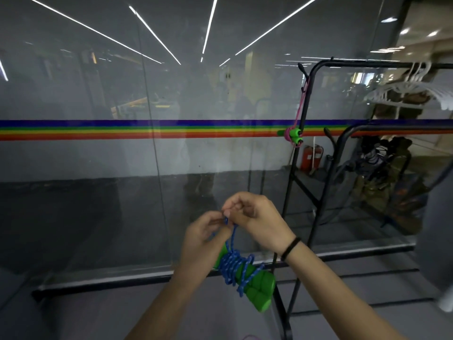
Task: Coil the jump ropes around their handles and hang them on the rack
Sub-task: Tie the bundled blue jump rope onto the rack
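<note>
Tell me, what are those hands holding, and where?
Both left hand and right hand pinch the blue rope at its loose end, above the coil on the green handles.

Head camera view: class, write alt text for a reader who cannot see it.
The left hand and right hand pinch a strand of a blue braided jump rope coiled around its green plastic handles. Behind, a pink jump rope with green handles hangs from a black metal rack.

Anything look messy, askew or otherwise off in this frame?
Mildly: the blue rope wraps the green handles unevenly, with turns crossing and one loop drooping below. The left hand and right hand pinch its upper strand. The pink rope hangs tidily from the rack.
</note>
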Tool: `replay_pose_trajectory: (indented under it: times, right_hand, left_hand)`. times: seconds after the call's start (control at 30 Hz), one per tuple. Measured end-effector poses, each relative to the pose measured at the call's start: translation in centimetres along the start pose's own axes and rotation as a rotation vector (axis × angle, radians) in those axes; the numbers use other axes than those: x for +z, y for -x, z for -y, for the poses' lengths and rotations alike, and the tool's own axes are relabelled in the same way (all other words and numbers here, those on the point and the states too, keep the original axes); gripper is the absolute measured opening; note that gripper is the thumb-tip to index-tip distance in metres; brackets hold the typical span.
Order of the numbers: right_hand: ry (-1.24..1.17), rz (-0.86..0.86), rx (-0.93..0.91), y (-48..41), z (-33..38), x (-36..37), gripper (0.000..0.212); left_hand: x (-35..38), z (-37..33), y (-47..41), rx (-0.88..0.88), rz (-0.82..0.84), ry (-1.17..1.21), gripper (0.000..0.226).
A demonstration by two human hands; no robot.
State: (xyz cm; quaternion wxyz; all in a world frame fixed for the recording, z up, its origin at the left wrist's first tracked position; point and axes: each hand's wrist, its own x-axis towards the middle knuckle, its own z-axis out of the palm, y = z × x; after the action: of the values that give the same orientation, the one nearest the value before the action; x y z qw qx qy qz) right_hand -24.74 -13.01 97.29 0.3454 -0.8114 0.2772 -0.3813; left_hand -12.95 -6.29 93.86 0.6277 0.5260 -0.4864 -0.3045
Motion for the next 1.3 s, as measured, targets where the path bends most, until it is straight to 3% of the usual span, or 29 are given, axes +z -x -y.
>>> replay_pose_trajectory:
  times: [0.37, 0.87, 1.17, 1.3]
  right_hand:
    - [-0.058, -0.13, 0.042, -7.7, -5.8, -5.4, 0.015]
    - [-0.18, -0.313, 0.167, -25.5, -14.7, -5.8, 0.005]
    - [-0.068, -0.586, 0.195, -37.6, -17.3, -10.7, 0.019]
    - [-0.043, -0.666, 0.191, -40.9, -18.2, -14.7, 0.016]
  left_hand:
    - [4.1, 1.2, -12.0, 0.099, 0.142, 0.054, 0.02]
    - [2.9, 5.7, -36.8, -0.09, 0.412, 0.235, 0.009]
    - [6.9, 3.9, -52.3, 0.227, 0.542, 0.16, 0.013]
    - [10.6, 3.1, -57.4, 0.252, 0.585, 0.182, 0.012]
